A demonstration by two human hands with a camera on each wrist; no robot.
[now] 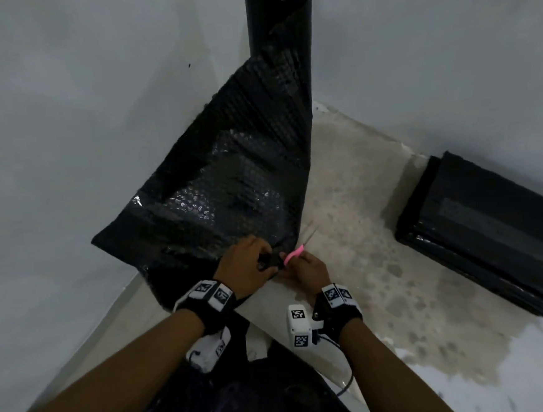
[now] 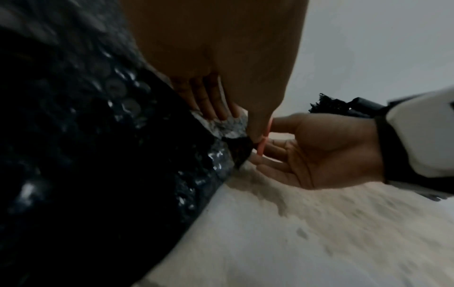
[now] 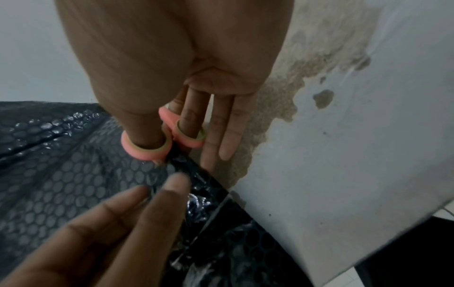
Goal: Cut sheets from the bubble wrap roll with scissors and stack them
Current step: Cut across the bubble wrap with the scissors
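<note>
Because the bubble wrap has been drawn from the upright roll at the far wall toward the near side, its right edge sits within reach, where a cut would likely start. Left hand pinches that edge, probably to keep the film taut. Right hand has thumb and a finger through the pink loops of the scissors, blades pointing far-right over the worn floor. A stack of cut sheets lies well apart, right.
</note>
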